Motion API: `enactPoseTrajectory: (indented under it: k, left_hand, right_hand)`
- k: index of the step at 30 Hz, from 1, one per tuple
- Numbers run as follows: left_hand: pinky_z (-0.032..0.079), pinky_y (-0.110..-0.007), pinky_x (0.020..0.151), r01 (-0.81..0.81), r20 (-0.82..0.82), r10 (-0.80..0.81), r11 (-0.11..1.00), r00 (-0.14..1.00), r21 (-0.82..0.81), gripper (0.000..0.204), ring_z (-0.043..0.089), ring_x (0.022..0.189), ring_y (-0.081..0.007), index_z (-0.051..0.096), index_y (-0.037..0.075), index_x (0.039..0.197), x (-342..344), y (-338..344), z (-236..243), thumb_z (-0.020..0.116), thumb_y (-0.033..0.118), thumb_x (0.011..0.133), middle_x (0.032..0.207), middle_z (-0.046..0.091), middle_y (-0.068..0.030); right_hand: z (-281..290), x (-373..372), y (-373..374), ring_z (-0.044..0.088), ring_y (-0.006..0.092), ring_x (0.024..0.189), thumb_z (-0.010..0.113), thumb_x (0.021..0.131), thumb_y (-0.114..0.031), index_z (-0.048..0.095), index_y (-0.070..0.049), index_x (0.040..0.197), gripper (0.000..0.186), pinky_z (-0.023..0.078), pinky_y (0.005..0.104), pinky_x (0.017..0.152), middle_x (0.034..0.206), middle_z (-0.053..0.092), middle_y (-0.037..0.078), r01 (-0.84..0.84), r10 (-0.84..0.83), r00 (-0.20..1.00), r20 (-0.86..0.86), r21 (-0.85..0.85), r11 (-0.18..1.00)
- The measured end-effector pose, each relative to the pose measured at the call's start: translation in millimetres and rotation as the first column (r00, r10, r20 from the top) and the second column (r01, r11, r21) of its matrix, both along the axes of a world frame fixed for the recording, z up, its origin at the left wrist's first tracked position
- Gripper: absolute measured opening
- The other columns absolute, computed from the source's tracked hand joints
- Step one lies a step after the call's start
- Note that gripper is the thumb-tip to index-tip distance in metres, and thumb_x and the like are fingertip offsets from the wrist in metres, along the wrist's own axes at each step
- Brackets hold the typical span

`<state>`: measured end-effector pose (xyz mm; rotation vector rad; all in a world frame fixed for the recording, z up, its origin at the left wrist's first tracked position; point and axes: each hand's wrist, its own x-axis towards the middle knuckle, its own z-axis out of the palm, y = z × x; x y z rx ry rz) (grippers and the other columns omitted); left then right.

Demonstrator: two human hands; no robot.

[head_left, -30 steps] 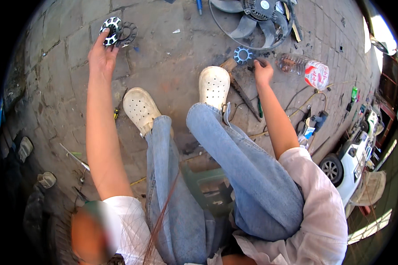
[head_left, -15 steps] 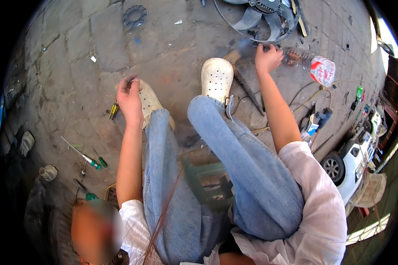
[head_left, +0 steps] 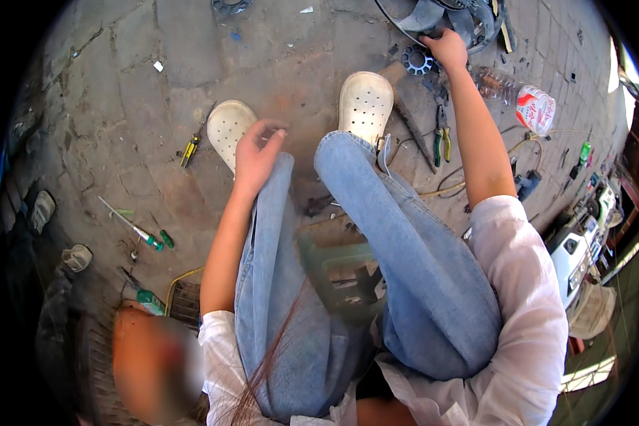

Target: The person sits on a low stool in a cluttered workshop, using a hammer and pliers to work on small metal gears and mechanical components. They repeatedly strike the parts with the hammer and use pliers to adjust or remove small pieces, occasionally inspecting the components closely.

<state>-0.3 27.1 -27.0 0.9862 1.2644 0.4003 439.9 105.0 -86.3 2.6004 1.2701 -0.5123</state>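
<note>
My right hand (head_left: pixel 447 51) reaches to the near edge of a dark fan (head_left: pixel 420 15) at the top, its fingers bent round the outer rim; their tips are partly hidden. Just below those fingers lies a grey notched ring (head_left: pixel 417 60), beside the wooden handle (head_left: pixel 392 72) of a tool. My left hand (head_left: pixel 259 148) is held above my left shoe (head_left: pixel 228 129), fingers stretched and apart, with nothing in it. Green-and-yellow-handled pliers (head_left: pixel 441 138) lie below the right forearm. A yellow-and-black screwdriver (head_left: pixel 189 150) rests left of the left shoe.
To the right a clear plastic bottle (head_left: pixel 534 110) lies on its side, with cables (head_left: pixel 500 172) nearby. Another notched ring (head_left: pixel 232 6) is at the top left. Green-handled tools (head_left: pixel 149 240) lie at left. A green stool (head_left: pixel 337 270) shows between my legs.
My right hand has moved farther out to the fan's rim. A blurred shape beside it is now a ring at rest on the ground. My left hand has swung right, and its fingers have spread.
</note>
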Motion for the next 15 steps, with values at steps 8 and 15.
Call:
enactPoseTrajectory:
  k: [8, 15]
  left_hand:
    - [0.048, -0.028, 0.072, 0.009, -0.108, 0.002, 0.995, 0.994, 0.099, 0.019, 0.062, 0.08, -0.0146, 0.067, 0.004, 0.1, -9, 1, -1, 0.059, 0.016, 0.088, 0.09, 0.068, -0.0063]
    - [0.046, -0.025, 0.084, 0.154, -0.098, -0.138, 0.972, 0.986, 0.178, 0.022, 0.059, 0.092, -0.0102, 0.065, 0.001, 0.11, -1, 34, 100, 0.059, 0.013, 0.093, 0.101, 0.066, -0.0035]
  right_hand:
    - [64, -39, -63, 0.065, 0.0158, 0.082, 0.066, 0.089, -0.022, 0.071, 0.0, 0.1, 0.026, 0.048, 0.0279, 0.079, 0.088, 0.072, 0.009, 0.505, -0.066, 0.728, -0.683, 0.467, 0.726]
    - [176, -126, -107, 0.06, 0.0093, 0.082, 0.065, 0.092, -0.017, 0.068, 0.0, 0.098, 0.018, 0.043, 0.0233, 0.084, 0.085, 0.068, 0.003, 0.419, 0.013, 0.494, -0.87, 0.251, 0.873]
